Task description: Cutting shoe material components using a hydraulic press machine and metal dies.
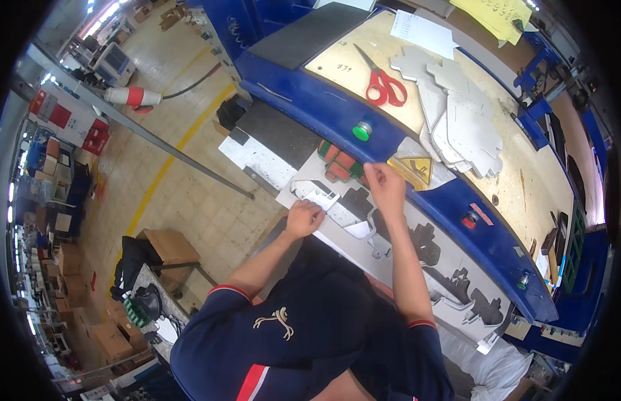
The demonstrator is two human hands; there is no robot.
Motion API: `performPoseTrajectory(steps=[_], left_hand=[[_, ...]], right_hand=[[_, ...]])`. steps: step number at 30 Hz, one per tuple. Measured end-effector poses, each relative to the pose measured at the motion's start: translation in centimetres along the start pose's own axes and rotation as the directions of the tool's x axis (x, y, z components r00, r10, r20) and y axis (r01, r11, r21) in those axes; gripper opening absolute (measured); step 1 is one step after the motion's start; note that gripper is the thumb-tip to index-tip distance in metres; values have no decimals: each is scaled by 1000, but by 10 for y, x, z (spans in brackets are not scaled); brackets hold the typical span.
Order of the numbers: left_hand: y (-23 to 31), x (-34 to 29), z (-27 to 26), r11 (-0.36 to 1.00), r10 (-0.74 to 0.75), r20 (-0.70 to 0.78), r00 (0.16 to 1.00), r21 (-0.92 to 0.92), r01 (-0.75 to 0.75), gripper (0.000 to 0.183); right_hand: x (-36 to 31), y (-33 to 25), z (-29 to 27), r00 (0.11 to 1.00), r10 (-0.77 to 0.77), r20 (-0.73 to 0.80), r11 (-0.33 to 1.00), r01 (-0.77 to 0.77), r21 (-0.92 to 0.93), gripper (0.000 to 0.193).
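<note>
My left hand (305, 218) is curled closed at the near edge of a white board (337, 230), beside a white cut-out piece (315, 194). What its fingers hold, if anything, is hidden. Farther right, my right hand (386, 189) is closed with bent fingers, next to a red and green block (340, 164) on the board. I cannot make out anything between those fingers. Dark cut-out shapes (425, 244) lie along the board to the right, among thin white strips. The board runs along the front of a blue machine (444, 200).
On the machine's pale top lie red-handled scissors (386, 88) and stacked grey-white cut sheets (460, 113). A green button (362, 131) and a red button (470, 219) stick out of its front rail. Cardboard boxes (167, 247) stand on the left; a metal bar (170, 147) crosses there.
</note>
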State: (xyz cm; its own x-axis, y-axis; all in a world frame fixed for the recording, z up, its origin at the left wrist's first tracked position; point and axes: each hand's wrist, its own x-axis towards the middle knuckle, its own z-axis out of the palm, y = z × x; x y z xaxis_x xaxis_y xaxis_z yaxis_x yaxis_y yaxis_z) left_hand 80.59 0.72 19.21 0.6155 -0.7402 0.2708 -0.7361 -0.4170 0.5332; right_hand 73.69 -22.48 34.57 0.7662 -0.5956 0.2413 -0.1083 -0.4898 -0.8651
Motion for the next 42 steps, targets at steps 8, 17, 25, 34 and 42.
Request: performPoseTrajectory(steps=[8, 17, 25, 34, 42], left_hand=[[-5, 50, 30, 996, 73, -14, 997, -41, -73, 26], [-11, 90, 23, 992, 95, 67, 993, -91, -89, 25], [-2, 78, -3, 963, 248, 145, 958, -143, -228, 33], [11, 87, -10, 987, 147, 229, 962, -103, -127, 42], [-12, 90, -24, 910, 222, 213, 952, -397, -123, 33]], right_hand=[[44, -11, 10, 981, -53, -185, 955, -4, -298, 41], [25, -23, 27, 956, 273, -105, 954, -284, -100, 47], [-146, 47, 24, 976, 211, -54, 682, -187, -707, 75], [-131, 55, 32, 974, 227, 1, 475, -109, -873, 68], [-132, 55, 43, 964, 250, -89, 511, -210, -834, 57]])
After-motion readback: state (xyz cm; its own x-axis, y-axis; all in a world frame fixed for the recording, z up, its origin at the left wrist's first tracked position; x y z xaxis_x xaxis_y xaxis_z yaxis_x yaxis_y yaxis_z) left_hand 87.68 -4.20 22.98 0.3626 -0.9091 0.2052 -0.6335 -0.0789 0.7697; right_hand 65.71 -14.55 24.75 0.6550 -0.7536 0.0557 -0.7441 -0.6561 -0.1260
